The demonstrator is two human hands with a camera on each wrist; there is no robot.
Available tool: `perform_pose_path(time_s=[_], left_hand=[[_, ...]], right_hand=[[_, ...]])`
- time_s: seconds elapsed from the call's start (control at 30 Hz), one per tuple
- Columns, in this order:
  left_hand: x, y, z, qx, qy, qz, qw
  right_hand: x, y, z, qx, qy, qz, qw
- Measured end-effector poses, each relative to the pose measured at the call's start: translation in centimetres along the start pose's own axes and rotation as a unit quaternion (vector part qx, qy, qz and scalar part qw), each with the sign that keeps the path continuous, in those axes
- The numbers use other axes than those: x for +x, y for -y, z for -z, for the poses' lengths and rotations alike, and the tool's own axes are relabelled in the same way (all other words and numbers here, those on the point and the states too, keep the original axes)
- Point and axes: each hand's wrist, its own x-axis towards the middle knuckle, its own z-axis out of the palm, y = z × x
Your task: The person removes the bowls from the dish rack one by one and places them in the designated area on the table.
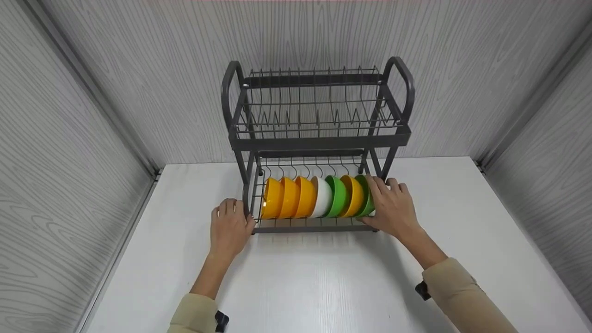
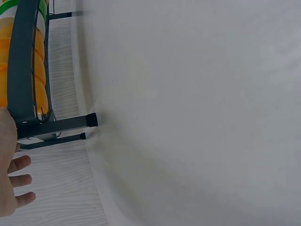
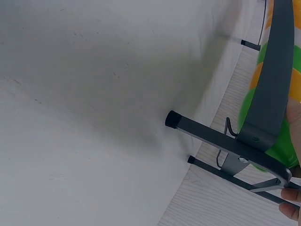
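A dark two-tier dish rack (image 1: 319,141) stands on the white table, its lower tier holding a row of bowls on edge: yellow bowls (image 1: 289,199) at the left, a white bowl (image 1: 322,198), then green and yellow ones. My left hand (image 1: 230,230) holds the rack's lower left front corner, thumb toward the front and fingers outside the post. My right hand (image 1: 393,208) grips the rightmost green bowl (image 1: 364,196), fingertips near its upper rim and thumb low at the front. Other right-hand fingers (image 3: 290,210) lie beside the rack's side bars; the hand hides part of that bowl.
The upper tier (image 1: 319,106) has wire dividers and no dishes. Pale wood-grain panels (image 1: 83,175) enclose the table (image 1: 296,277) at the back and both sides. Black rack feet (image 2: 92,119) show in the left wrist view.
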Motion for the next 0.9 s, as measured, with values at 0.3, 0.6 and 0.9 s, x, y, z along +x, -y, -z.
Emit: perform_pose_path(time_s=[0.3, 0.6, 0.9], left_hand=[[0.04, -0.06, 0.05, 0.01, 0.009, 0.003, 0.9999], [0.05, -0.09, 0.06, 0.003, 0.005, 0.002, 1.0], [-0.02, 0.05, -0.17, -0.002, -0.001, 0.001, 1.0]], right_hand=[[0.02, 0.02, 0.19, -0.006, 0.005, 0.008, 0.9999], [0.2, 0.04, 0.39, -0.006, 0.002, 0.018, 0.9998], [0.42, 0.07, 0.52, -0.026, -0.009, 0.035, 0.999]])
